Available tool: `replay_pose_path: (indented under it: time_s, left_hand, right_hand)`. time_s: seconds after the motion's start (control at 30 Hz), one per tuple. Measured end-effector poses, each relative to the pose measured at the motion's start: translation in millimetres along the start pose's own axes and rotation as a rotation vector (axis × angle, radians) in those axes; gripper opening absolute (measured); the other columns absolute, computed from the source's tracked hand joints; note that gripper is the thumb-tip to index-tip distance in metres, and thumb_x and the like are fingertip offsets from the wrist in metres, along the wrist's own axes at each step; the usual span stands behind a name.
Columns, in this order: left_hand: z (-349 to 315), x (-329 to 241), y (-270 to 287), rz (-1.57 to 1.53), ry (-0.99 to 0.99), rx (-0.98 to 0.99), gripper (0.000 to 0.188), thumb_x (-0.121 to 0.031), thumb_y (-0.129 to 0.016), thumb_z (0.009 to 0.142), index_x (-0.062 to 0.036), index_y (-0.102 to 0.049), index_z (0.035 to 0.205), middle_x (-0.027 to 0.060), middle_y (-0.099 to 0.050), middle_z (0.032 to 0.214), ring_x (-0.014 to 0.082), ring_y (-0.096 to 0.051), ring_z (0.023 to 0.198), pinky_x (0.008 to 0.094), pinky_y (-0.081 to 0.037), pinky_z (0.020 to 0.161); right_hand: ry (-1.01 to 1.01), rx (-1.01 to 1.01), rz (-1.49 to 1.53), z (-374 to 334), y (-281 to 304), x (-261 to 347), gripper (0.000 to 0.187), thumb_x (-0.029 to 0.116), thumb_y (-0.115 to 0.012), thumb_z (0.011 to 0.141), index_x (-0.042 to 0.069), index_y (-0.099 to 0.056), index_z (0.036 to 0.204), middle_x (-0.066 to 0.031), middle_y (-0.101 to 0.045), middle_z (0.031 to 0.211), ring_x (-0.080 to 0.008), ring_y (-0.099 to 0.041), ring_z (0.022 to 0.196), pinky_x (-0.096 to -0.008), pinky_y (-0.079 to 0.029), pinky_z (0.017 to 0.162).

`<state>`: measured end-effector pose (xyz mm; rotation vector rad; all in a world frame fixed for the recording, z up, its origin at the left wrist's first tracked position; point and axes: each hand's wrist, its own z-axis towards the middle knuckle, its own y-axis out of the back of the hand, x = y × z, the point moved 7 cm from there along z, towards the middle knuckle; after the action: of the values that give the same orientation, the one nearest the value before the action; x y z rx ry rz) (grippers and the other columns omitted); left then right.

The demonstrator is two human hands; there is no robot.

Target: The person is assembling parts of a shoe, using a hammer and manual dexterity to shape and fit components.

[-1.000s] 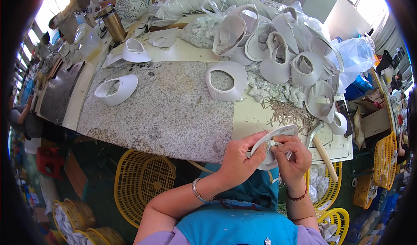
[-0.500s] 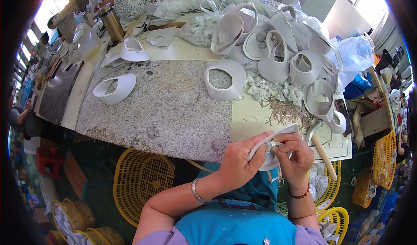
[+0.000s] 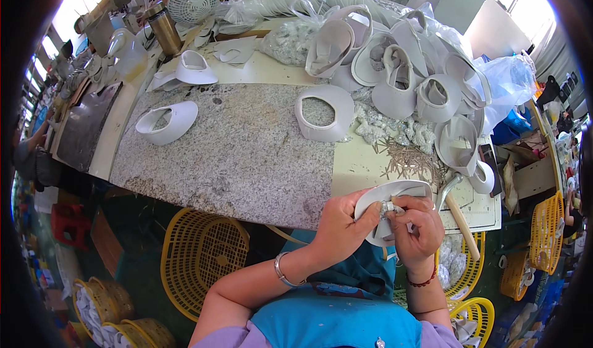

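Worktop (image 3: pixel 346 178), head view, is being partly covered by a speckled grey slab (image 3: pixel 241 156); a white fan (image 3: pixel 193 1) and metallic flask (image 3: pixel 164 30) are being seen at far left. One white shoe upper (image 3: pixel 384 192) is being held at the worktop's near edge, before a blue apron (image 3: pixel 333 314). Left hand (image 3: pixel 343 221): grip being clamped on the upper's left side. Right hand (image 3: pixel 421 227): grip being pinched together on its inner part; whitish bit at the fingertips too small to tell. Just beside, a wooden-handled hammer (image 3: pixel 460 215) is being supported by the worktop, handle overhanging. Brownish strips (image 3: pixel 404 159) are being seen beyond, then piled white uppers (image 3: pixel 394 103). Yellow basket (image 3: pixel 176 249) is being seen lower left.
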<state>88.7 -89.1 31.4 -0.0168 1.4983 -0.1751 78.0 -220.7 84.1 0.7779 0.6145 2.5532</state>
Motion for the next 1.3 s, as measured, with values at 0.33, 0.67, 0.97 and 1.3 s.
replay_pose_path:
  time_s: [0.33, 0.67, 0.97, 1.3]
  left_hand:
    - [2, 10, -3, -0.158, 0.088, 0.035, 0.022, -0.015, -0.055, 0.091, 0.0010, -0.062, 0.106, -0.0044, -0.058, 0.072, 0.0005, -0.045, 0.064, 0.0212, -0.040, 0.052]
    - [5, 10, -5, -0.206, 0.075, 0.041, 0.022, -0.014, -0.055, 0.092, 0.0011, -0.061, 0.107, -0.0026, -0.060, 0.075, 0.0011, -0.048, 0.067, 0.0212, -0.043, 0.056]
    - [6, 15, -5, -0.170, 0.097, 0.046, 0.021, -0.015, -0.054, 0.092, 0.0002, -0.062, 0.104, -0.0041, -0.057, 0.070, 0.0008, -0.045, 0.062, 0.0213, -0.040, 0.051]
    - [7, 12, -2, -0.099, 0.079, 0.111, 0.021, -0.014, -0.054, 0.093, 0.0014, -0.063, 0.104, -0.0036, -0.061, 0.074, 0.0003, -0.049, 0.065, 0.0195, -0.043, 0.053]
  right_hand:
    - [-0.039, -0.006, -0.010, 1, 0, -1, 0.021, -0.002, -0.072, 0.069, 0.005, -0.054, 0.077, -0.0137, -0.066, 0.085, -0.0271, -0.060, 0.069, -0.0322, -0.045, 0.059]
    - [-0.034, 0.016, -0.014, 3, 0, -2, 0.022, -0.002, -0.074, 0.068, 0.005, -0.054, 0.076, -0.0134, -0.067, 0.084, -0.0271, -0.061, 0.068, -0.0320, -0.046, 0.059]
    - [-0.040, -0.011, -0.040, 1, 1, -1, 0.023, -0.001, -0.074, 0.068, 0.006, -0.054, 0.077, -0.0126, -0.067, 0.084, -0.0267, -0.061, 0.068, -0.0322, -0.045, 0.057]
    - [-0.082, 0.038, 0.006, 4, 1, -7, 0.023, -0.001, -0.075, 0.067, 0.007, -0.055, 0.075, -0.0106, -0.067, 0.082, -0.0257, -0.062, 0.069, -0.0318, -0.046, 0.059]
